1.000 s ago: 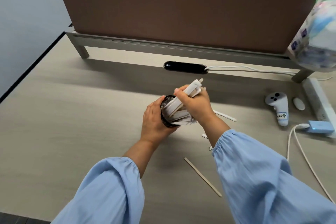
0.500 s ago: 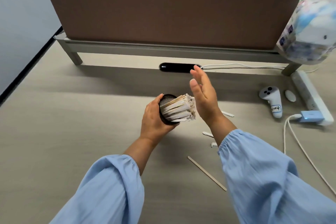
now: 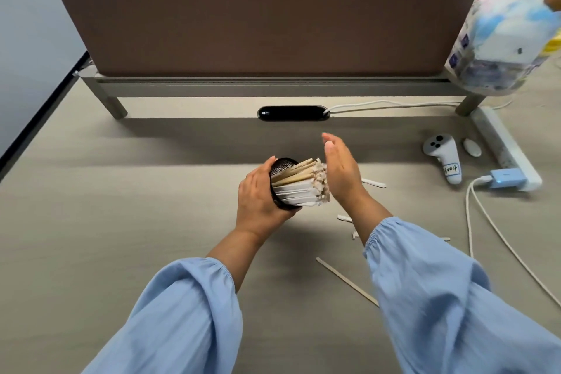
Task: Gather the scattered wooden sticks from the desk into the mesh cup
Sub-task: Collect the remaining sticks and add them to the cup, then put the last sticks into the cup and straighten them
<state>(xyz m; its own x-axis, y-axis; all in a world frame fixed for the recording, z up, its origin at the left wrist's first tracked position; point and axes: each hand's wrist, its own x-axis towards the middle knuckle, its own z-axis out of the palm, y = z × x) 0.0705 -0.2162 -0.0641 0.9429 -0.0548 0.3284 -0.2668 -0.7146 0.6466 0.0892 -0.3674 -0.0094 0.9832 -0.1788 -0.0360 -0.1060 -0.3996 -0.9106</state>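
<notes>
A: Where's the cup?

B: The cup (image 3: 283,206) is mid-desk, tipped with its mouth toward 3 o'clock. The left hand (image 3: 258,200) grips it from the 9 o'clock side, fingers curled round the wall. A bundle of sticks (image 3: 299,187) juts from the mouth.

A: And the right hand?

B: The right hand (image 3: 341,173) is flat, fingers straight, holding nothing. Its palm faces the stick ends, just beside them (touching or not, I cannot tell).

A: What's left on the desk (image 3: 121,237)?

B: A long stick (image 3: 346,281) at 5 o'clock from the cup, its axis running 10 to 4. A short stick (image 3: 373,183) lies at 3 o'clock past the right hand, and scraps (image 3: 345,218) sit by the right wrist. All of it is on the right, so I'd judge the right hand nearer – the long stick lies just beside that forearm.

A: Any writing?

B: The controller (image 3: 444,161) at 2 o'clock bears a handwritten label – apparently "4004". Nothing else is legible.
</notes>
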